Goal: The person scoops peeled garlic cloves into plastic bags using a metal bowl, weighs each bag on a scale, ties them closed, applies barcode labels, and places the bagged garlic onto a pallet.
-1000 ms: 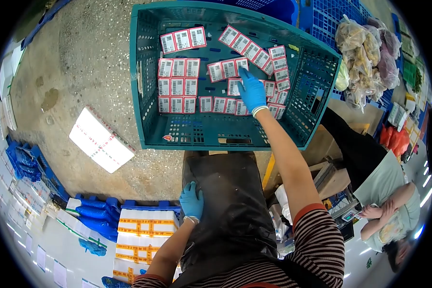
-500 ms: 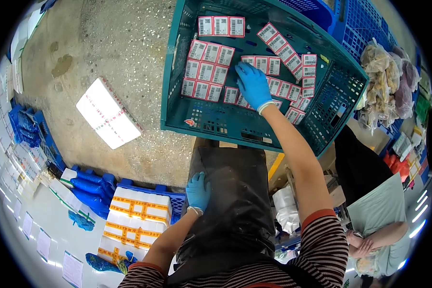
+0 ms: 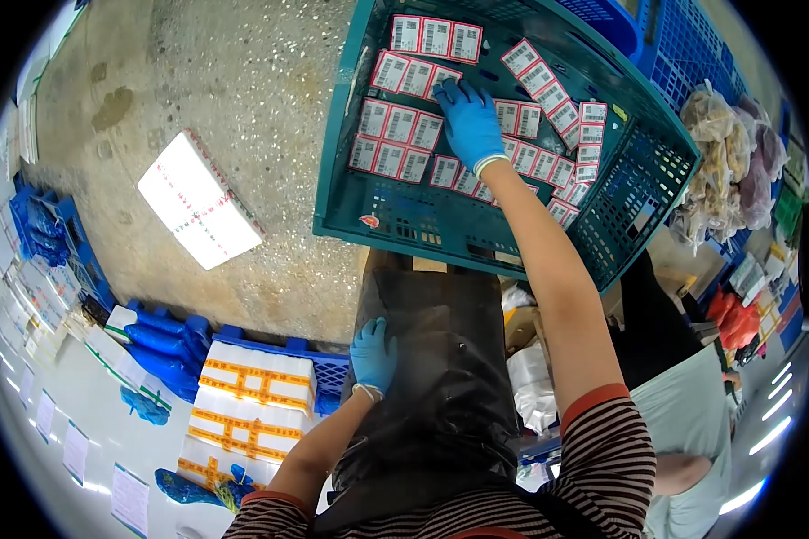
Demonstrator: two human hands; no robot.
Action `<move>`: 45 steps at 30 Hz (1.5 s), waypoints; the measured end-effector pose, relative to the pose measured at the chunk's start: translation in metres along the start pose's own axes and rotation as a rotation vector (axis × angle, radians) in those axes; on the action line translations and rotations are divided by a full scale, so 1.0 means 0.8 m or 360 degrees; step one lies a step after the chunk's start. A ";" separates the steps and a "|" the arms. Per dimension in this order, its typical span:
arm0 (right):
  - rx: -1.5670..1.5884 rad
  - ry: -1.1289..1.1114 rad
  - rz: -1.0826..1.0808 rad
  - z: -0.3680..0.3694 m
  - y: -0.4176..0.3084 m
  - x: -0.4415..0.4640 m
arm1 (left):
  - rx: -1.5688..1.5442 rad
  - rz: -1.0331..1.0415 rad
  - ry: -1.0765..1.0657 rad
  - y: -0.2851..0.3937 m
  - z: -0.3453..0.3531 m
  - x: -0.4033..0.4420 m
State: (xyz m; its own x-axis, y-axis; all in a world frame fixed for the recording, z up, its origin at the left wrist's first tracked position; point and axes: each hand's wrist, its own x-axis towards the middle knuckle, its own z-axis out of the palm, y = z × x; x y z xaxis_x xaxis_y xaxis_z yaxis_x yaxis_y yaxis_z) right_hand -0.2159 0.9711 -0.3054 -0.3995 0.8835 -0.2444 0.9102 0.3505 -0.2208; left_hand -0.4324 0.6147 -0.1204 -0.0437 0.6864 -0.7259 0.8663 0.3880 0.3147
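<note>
A green plastic crate point(image 3: 404, 218) holds many red-edged barcode labels laid out in strips. Inside it my right hand point(image 3: 472, 126), in a blue glove, has its fingers spread and touches the right end of a three-label strip point(image 3: 414, 77) at the left. Two more label rows point(image 3: 401, 124) lie just below that strip, and a diagonal strip point(image 3: 541, 88) is to the right of the hand. My left hand point(image 3: 373, 356), also gloved in blue, rests open on the black apron point(image 3: 431, 359) and holds nothing.
On the floor to the left lies a white box point(image 3: 198, 202). White boxes with orange tape point(image 3: 247, 400) are stacked at the lower left. Bagged produce point(image 3: 724, 162) sits at the right on blue pallets. A person in a pale green top point(image 3: 692, 422) stands at the lower right.
The crate appears further right and higher in view. My right hand has shifted to the left part of the crate, and the upper left label strip there has separated from the rows below.
</note>
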 end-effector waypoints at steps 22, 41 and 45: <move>0.0068 -0.0126 0.0414 0.019 -0.058 -0.017 | 0.0117 0.0028 -0.0029 -0.002 -0.009 0.001; 0.2655 -0.0710 0.1413 -0.288 -0.079 -0.475 | -0.1545 -0.0132 -0.0652 0.277 -0.138 -0.021; 0.2755 -0.0430 0.1455 -0.337 -0.068 -0.528 | -0.1666 -0.0161 -0.0532 0.348 -0.147 -0.055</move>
State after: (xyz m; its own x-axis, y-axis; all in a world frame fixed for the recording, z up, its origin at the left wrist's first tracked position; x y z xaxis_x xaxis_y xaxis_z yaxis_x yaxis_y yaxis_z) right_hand -0.0671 0.6629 0.0641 -0.1102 0.4727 -0.8743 -0.1770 -0.8749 -0.4508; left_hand -0.2479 0.7651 0.0710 0.1830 0.4821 -0.8568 0.0098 0.8706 0.4919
